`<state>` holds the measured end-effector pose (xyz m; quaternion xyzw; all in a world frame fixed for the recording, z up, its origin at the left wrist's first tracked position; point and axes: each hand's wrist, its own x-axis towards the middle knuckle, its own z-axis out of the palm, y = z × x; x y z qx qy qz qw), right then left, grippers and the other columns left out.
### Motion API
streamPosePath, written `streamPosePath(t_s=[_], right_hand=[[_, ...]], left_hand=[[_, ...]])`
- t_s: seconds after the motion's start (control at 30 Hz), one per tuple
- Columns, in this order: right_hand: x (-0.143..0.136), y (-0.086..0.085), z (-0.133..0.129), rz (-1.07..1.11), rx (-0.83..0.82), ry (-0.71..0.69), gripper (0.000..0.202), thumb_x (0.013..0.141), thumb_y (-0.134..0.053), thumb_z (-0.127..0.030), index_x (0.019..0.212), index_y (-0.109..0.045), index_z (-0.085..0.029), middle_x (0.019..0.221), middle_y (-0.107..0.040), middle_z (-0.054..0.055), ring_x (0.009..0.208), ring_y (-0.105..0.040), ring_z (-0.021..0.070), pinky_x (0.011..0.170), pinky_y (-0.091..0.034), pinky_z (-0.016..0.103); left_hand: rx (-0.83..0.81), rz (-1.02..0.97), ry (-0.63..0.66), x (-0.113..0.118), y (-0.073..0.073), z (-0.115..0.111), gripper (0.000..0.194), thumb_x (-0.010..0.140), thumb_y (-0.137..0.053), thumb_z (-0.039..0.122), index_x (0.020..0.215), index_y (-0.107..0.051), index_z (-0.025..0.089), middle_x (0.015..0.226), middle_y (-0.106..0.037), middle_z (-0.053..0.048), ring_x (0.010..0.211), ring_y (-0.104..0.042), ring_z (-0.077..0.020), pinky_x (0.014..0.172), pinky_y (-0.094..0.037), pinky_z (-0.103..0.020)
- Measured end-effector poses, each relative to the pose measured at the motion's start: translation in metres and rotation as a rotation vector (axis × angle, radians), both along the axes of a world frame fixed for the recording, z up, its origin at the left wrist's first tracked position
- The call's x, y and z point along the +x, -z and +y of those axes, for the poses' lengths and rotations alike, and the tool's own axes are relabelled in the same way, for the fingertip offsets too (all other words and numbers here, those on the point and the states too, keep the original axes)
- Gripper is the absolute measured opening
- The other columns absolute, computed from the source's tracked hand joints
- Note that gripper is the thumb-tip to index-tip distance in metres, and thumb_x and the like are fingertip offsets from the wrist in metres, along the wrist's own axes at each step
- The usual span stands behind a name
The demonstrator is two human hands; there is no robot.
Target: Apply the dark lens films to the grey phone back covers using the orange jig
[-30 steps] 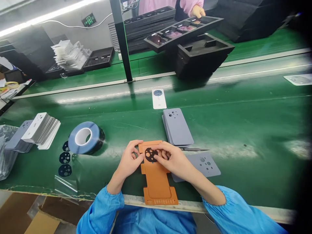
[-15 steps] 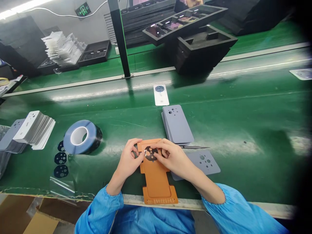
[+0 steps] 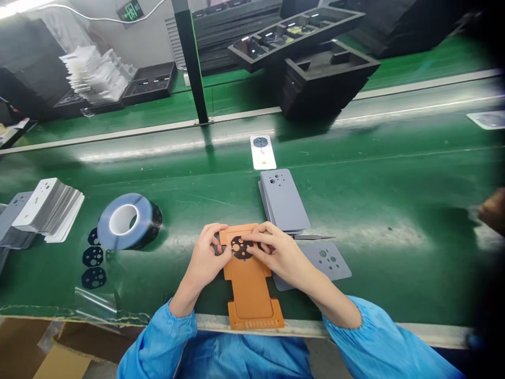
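An orange fixture [image 3: 251, 295] lies at the table's front edge. Over its upper part is a black octagonal piece with round holes [image 3: 241, 248]. My left hand [image 3: 207, 256] pinches the left edge of this piece, and my right hand [image 3: 278, 252] pinches its right edge. Just beyond my right hand stands a stack of grey phone-shaped sheets [image 3: 286, 200], with pointed tweezers [image 3: 313, 237] at its near end. Another grey sheet [image 3: 333, 261] lies partly under my right forearm.
A blue tape roll [image 3: 108, 231] and several black pieces [image 3: 93, 277] lie left, beside stacked white sheets [image 3: 49, 208]. Farther back are a white sheet [image 3: 263, 158] and black trays [image 3: 327, 79]. Another person's hand [image 3: 493, 210] shows at the right edge.
Another person's hand has appeared at the right edge. The view has shifted slightly. Both my hands keep their grip on the black piece, which now looks flatter over the orange fixture.
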<state>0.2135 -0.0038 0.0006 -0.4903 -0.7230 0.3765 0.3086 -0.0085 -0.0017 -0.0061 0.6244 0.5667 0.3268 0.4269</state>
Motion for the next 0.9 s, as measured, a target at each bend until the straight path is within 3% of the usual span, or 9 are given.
streamPosePath(t_s=[0.2,0.3,0.57,0.7,0.9], right_hand=[[0.008,0.008,-0.003,0.111,-0.011,-0.023,0.023,0.097,-0.061,-0.025,0.114,-0.076,-0.032,0.109,-0.063,0.005,0.082,-0.064,0.0166,0.076,-0.057,0.032],[0.011,0.008,-0.004,0.14,-0.033,0.024,0.022,0.097,-0.062,-0.029,0.113,-0.077,-0.031,0.113,-0.065,0.006,0.08,-0.064,0.016,0.066,-0.055,0.029],[0.0,0.004,-0.011,0.072,0.048,0.147,0.009,0.091,-0.068,-0.026,0.096,-0.074,-0.022,0.086,-0.061,0.001,0.054,-0.044,0.0097,0.055,-0.046,0.028],[-0.004,0.01,-0.011,0.049,0.01,0.185,0.007,0.088,-0.07,-0.025,0.093,-0.069,-0.021,0.077,-0.053,-0.002,0.053,-0.044,0.0099,0.054,-0.044,0.027],[-0.003,0.011,-0.009,0.068,-0.076,0.201,0.006,0.089,-0.068,-0.028,0.09,-0.066,-0.022,0.077,-0.055,-0.002,0.059,-0.05,0.0123,0.057,-0.046,0.028]], left_hand=[[0.001,0.002,0.004,-0.001,0.0,-0.001,0.041,0.079,-0.064,0.014,0.12,-0.062,0.023,0.116,-0.059,-0.004,0.062,-0.052,-0.0046,0.055,-0.042,-0.02],[0.003,-0.001,0.005,-0.002,0.001,-0.001,0.042,0.079,-0.064,0.013,0.12,-0.062,0.023,0.118,-0.058,-0.004,0.061,-0.052,-0.004,0.056,-0.043,-0.02],[0.015,0.009,0.008,-0.002,0.003,0.0,0.041,0.079,-0.064,0.014,0.119,-0.062,0.024,0.12,-0.059,-0.003,0.063,-0.053,-0.0047,0.058,-0.045,-0.021],[0.003,0.009,0.009,-0.001,0.001,0.0,0.042,0.078,-0.063,0.013,0.118,-0.063,0.023,0.121,-0.058,-0.004,0.062,-0.053,-0.0048,0.056,-0.044,-0.021],[-0.024,0.023,0.004,0.0,-0.005,0.0,0.043,0.076,-0.062,0.012,0.117,-0.063,0.022,0.119,-0.059,-0.004,0.061,-0.052,-0.0046,0.054,-0.042,-0.021]])
